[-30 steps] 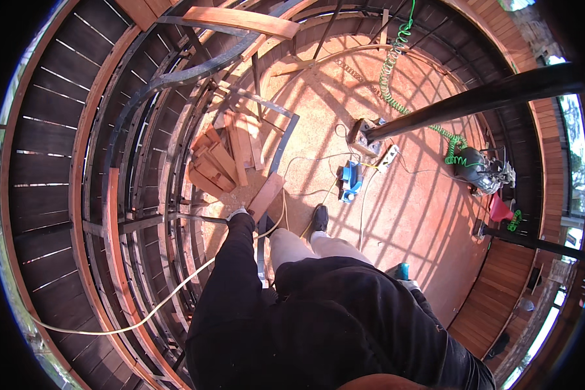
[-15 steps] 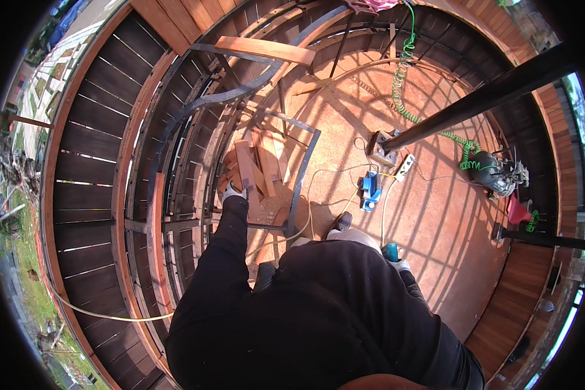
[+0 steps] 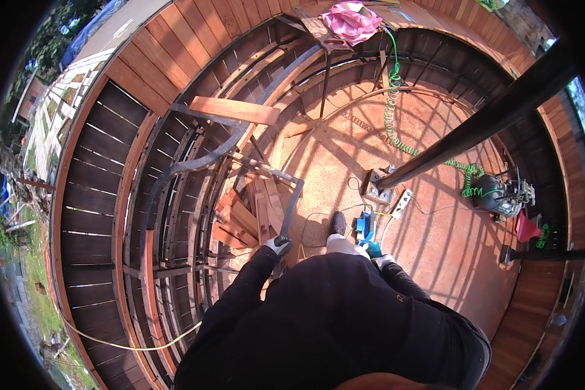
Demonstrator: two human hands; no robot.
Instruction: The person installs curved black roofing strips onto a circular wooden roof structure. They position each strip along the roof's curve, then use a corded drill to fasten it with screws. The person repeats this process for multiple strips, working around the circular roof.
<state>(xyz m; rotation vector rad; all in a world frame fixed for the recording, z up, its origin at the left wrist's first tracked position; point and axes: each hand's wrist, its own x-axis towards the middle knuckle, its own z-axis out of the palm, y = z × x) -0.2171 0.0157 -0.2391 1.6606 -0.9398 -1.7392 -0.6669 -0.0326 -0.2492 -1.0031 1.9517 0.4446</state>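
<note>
My left hand (image 3: 278, 244), in a white-and-dark glove, is closed beside the dark metal frame (image 3: 294, 201) and the pile of reddish boards (image 3: 235, 218); what it holds, if anything, I cannot make out. My right hand (image 3: 383, 262), white-gloved, grips a teal power tool (image 3: 372, 248) low at my right side, partly hidden by my body. Just past it a blue tool (image 3: 364, 225) lies on the floor among cords, beside a white power strip (image 3: 402, 204).
A black post (image 3: 474, 110) slants from a base (image 3: 374, 184). An air compressor (image 3: 494, 195) with green coiled hose (image 3: 394, 130) sits right, near a red plastic item (image 3: 526, 227). Curved slatted benches (image 3: 91, 214) and rails ring the floor (image 3: 435, 279); pink fabric (image 3: 351, 23) lies atop.
My left hand has left the boards it touched, shifting right and toward me. My right hand with the teal tool has moved forward and left. The view has tilted, showing pink fabric.
</note>
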